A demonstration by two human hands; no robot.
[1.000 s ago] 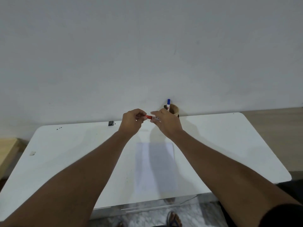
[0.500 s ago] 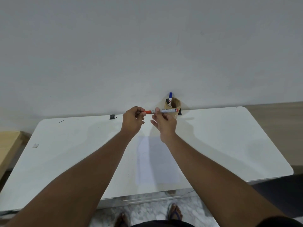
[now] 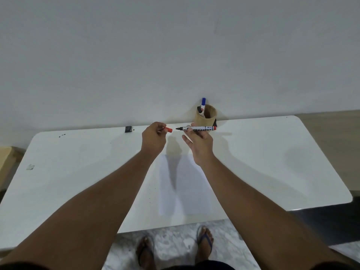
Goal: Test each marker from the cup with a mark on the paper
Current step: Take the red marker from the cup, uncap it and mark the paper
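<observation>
Two hands work apart above the surface [image 3: 272, 162]: left hand [image 3: 153, 138] pinches the red cap [image 3: 169, 130], right hand [image 3: 200, 142] grips the marker [image 3: 196, 128] level, its tip bared for the paper [image 3: 187, 191] nearer.

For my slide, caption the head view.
Left hand holds the red cap, right hand the uncapped marker, above the paper.

Uncapped red marker [image 3: 198, 128] held level above blank paper [image 3: 185, 184], near the tan cup [image 3: 206, 117].
</observation>
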